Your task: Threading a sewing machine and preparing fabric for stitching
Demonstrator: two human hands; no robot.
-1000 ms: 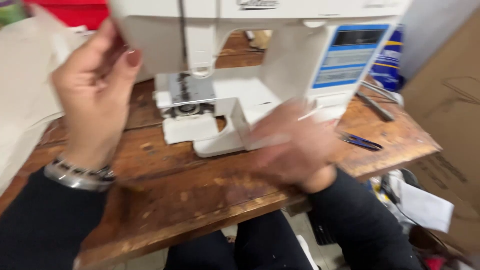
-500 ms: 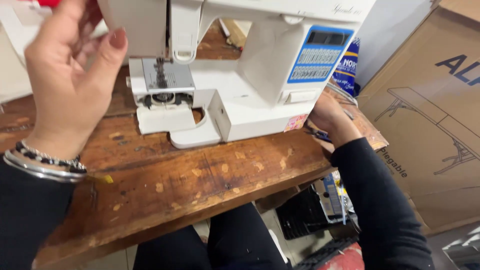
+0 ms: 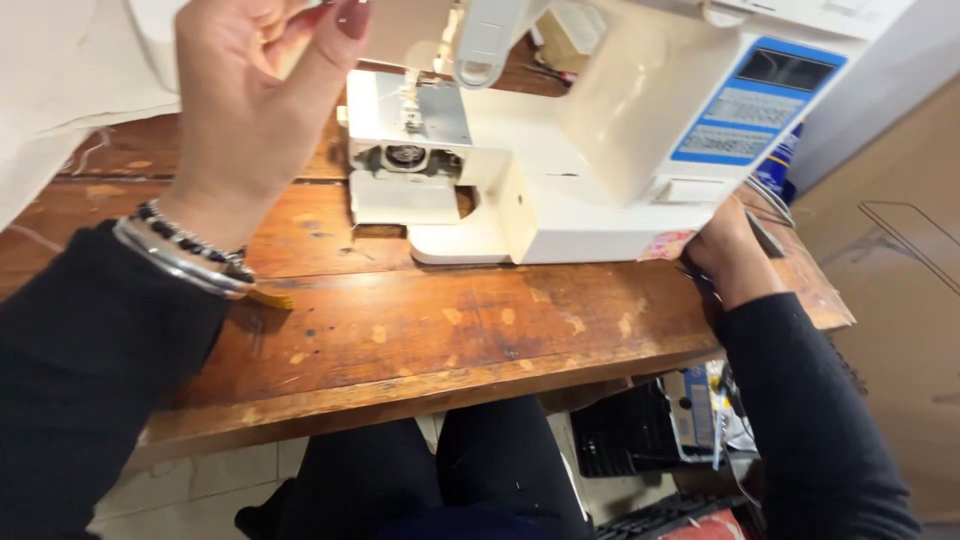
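While seated at the worn wooden table, faced a cream sewing machine set on its far half, blue control panel toward the right. Judged the step as readying the machine at the needle end, not stitching: no fabric under the presser foot, and the bobbin bay lay uncovered, with its cover plate just near of it.

Noted a big cardboard box standing off the table's right edge, cream cloth heaped at the far left, well apart from the needle, and a black crate on the floor under the right end.

Held the left hand up above the table, left of the presser foot, fingers loosely curled and tips cut off by the frame edge; could not tell whether anything was pinched there. Kept the right hand against the machine's near right corner, fingers hidden behind it, so could not tell its grip either. Wore beaded and metal bracelets on the left wrist.

Judged that work at the bay would call for a lowered left hand and a fine fingertip grip, with the overhanging machine head crowding the approach from above.
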